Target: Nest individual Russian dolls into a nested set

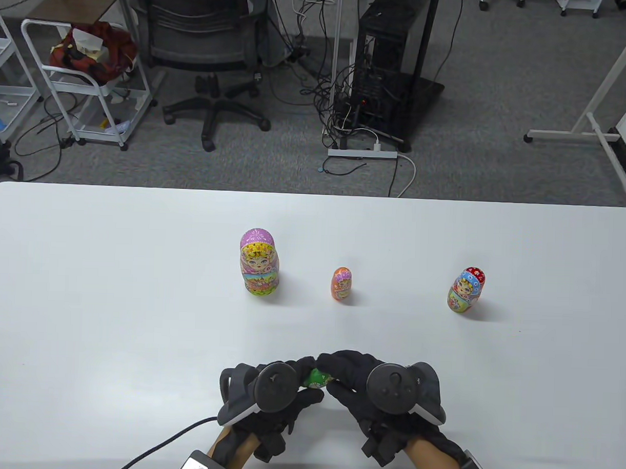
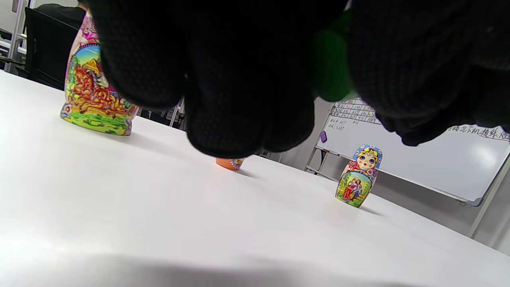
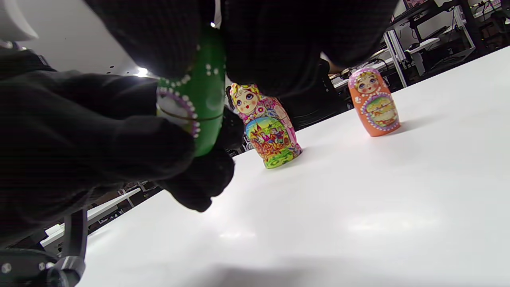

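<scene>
Table view: small green painted wooden doll (image 1: 316,378) gripped between my left hand (image 1: 266,397) and right hand (image 1: 384,396), low over the white counter (image 1: 111,289).

Left wrist view: blue-scarfed doll (image 2: 357,175) upright, well apart.

Right wrist view: my fingers (image 3: 159,151) closed around the green doll; purple-topped doll (image 3: 265,125) and orange doll (image 3: 373,101) upright beyond.

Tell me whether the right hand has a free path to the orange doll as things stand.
Probably not yet: the path across the table to the orange doll looks open, but the right hand and left hand both grip the green doll.
</scene>
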Tool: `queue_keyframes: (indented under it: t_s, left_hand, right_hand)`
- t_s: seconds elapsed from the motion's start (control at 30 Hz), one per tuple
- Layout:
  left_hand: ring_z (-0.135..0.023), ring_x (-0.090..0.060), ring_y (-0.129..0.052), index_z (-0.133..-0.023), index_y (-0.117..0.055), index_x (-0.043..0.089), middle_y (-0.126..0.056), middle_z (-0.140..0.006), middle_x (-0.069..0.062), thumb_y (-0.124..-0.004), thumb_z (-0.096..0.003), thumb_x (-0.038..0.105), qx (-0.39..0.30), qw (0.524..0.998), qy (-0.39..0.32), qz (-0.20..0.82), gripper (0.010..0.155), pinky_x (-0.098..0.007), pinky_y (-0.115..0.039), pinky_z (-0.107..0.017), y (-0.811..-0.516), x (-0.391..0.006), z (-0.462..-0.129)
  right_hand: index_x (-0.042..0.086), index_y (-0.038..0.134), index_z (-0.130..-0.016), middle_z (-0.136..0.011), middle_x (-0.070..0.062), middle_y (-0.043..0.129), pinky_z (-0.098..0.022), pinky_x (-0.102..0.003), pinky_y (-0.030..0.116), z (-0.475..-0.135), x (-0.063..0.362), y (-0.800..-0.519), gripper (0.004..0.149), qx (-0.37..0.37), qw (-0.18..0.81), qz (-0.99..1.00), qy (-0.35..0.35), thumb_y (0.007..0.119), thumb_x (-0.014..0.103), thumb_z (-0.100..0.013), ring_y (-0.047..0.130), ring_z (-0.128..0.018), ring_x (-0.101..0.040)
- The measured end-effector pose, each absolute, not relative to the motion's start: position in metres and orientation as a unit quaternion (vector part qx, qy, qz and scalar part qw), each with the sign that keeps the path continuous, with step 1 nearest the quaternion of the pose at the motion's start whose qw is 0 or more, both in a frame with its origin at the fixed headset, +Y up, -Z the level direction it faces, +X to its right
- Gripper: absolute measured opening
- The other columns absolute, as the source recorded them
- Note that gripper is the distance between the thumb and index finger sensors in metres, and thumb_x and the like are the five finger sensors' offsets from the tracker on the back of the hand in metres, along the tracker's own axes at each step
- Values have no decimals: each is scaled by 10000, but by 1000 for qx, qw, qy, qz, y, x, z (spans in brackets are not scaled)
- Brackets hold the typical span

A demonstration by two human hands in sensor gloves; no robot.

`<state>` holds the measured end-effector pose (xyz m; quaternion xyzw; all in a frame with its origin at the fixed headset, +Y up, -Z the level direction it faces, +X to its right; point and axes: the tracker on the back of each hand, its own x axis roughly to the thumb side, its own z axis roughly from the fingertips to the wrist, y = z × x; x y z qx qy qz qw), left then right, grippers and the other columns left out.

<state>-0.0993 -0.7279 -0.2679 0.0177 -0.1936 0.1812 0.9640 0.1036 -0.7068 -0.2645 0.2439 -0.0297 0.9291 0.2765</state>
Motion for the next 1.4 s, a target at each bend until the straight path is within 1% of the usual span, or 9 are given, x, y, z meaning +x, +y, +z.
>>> queue_keyframes:
  t_s: [0.23,0.37,0.5,0.67,0.83,0.9,1.13,1.27,1.4]
  left_hand:
    - [-514,-106,-1067,-900,-815,150,-1055,-667,18,-858,-344,530,-23,958,-193,212,675,-412,-883,-530,-727,-102,-270]
    - [-514,-99,-1066,-901,-813,159,-1054,-666,28,-853,-345,543,-24,957,-196,214,677,-408,-883,-532,-729,-103,-272]
    - [-603,-113,-1030,-951,-746,191,-998,-758,34,-809,-372,570,-51,955,-199,212,695,-426,-841,-580,-734,-100,-274]
    - [-1005,-317,-690,-1098,-433,221,-611,-1117,-98,-744,-395,642,-35,970,-174,168,876,-614,-578,-723,-737,-112,-281]
    - [-1066,-390,-432,-1118,-331,234,-338,-1173,-163,-695,-408,677,-15,990,-120,68,913,-677,-376,-735,-744,-128,-290]
    - [-1066,-391,-429,-1117,-349,240,-339,-1172,-163,-696,-408,676,-15,993,-106,55,902,-682,-365,-734,-749,-130,-295]
    - [-1067,-382,-439,-1113,-372,258,-368,-1169,-151,-698,-409,665,-7,994,-108,31,876,-683,-363,-737,-753,-128,-298]
    - [-1063,-382,-447,-1109,-379,257,-375,-1166,-153,-701,-409,659,13,994,-111,20,869,-682,-368,-735,-751,-130,-294]
    - [-1061,-382,-450,-1109,-378,252,-378,-1165,-154,-705,-411,654,30,994,-104,-1,869,-683,-364,-734,-750,-128,-295]
  right_hand:
    - [355,719,-896,-920,23,824,-591,-416,787,-261,101,-705,487,244,270,929,-68,853,389,-429,923,-729,-211]
    - [419,677,-908,-972,85,777,-621,-432,775,-261,99,-710,479,235,264,933,-68,806,434,-447,900,-813,-176]
    - [377,676,-915,-973,3,776,-620,-482,743,-266,101,-714,471,222,319,921,-36,796,418,-462,883,-810,-238]
    - [313,641,-950,-971,-62,758,-615,-504,723,-273,127,-699,515,131,248,957,-72,800,409,-470,868,-782,-278]
    - [246,631,-973,-973,-100,758,-615,-504,724,-290,167,-703,558,-37,65,997,-37,824,404,-474,874,-764,-286]
    - [223,641,-971,-964,-119,763,-610,-512,719,-299,183,-715,565,-96,35,995,6,840,396,-472,874,-747,-298]
    - [241,631,-962,-978,-111,721,-627,-528,686,-308,196,-739,548,-132,8,986,100,842,397,-481,833,-766,-303]
    - [251,490,-1043,-1074,-146,578,-658,-568,626,-307,194,-742,698,-130,-2,986,103,785,532,-476,723,-892,-367]
    - [272,406,-1062,-1117,-155,460,-678,-578,583,-304,181,-722,738,-120,15,993,12,726,585,-476,621,-959,-391]
